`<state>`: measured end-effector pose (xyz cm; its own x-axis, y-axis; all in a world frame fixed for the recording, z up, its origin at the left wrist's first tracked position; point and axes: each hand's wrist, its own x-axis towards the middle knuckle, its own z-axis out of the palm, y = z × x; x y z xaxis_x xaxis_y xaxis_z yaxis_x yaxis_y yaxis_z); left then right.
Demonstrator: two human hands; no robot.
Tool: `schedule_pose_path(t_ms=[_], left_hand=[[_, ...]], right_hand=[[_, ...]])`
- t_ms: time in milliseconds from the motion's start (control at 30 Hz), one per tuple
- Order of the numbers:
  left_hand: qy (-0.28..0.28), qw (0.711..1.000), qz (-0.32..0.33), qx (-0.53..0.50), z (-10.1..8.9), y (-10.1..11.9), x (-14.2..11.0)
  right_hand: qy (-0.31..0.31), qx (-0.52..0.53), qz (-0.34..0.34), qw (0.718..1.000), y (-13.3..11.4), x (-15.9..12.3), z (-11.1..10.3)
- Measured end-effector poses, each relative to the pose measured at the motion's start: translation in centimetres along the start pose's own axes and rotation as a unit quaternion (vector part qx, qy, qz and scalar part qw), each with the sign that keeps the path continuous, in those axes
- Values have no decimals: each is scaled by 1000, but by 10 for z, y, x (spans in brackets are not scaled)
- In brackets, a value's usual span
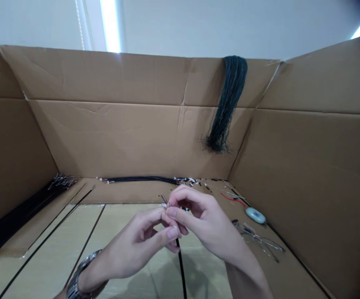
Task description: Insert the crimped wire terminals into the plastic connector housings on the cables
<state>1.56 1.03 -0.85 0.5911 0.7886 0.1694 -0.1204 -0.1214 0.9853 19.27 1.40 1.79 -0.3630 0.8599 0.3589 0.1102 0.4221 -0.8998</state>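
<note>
My left hand (pixel 145 238) and my right hand (pixel 198 218) meet over the middle of the work surface. Between them runs a black cable (pixel 181 265), its lower part hanging down toward me. Thin wire ends (pixel 163 199) poke out above the fingertips. The left fingers are closed around the cable's upper part, with the thumb on the near side. My right thumb and forefinger pinch at the wire end; the exact piece between them is too small to make out. A metal watch (pixel 83 276) sits on my left wrist.
Cardboard walls (pixel 111 137) enclose the surface. Dark green wires (pixel 229 99) hang over the back wall. Black cable bundles lie at the left (pixel 20 216) and back (pixel 142 179). At the right are a pale oval device (pixel 255 215), a red wire (pixel 232 199) and eyeglasses (pixel 257 238).
</note>
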Motion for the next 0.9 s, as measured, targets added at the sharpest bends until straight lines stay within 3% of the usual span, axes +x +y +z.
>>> schedule_pose_path(t_ms=[233,367,467,567,667,900], left_hand=[[88,995,-31,-31,-14,25,-10],[77,993,0,-85,-22,29,-21],[47,992,8,-115,-25,26,-21],[41,990,9,-131,-23,24,-19],[37,989,4,-140,-20,23,-17],[34,987,-5,-154,-15,21,-15]], right_hand=[[90,-27,-62,994,-6,-10,14],[112,-80,-121,983,-13,-23,21],[95,-210,-193,954,-16,-30,24],[119,-296,-242,916,-18,-33,25],[138,-356,-270,884,-22,-32,23],[99,-459,-289,834,-24,-36,15]])
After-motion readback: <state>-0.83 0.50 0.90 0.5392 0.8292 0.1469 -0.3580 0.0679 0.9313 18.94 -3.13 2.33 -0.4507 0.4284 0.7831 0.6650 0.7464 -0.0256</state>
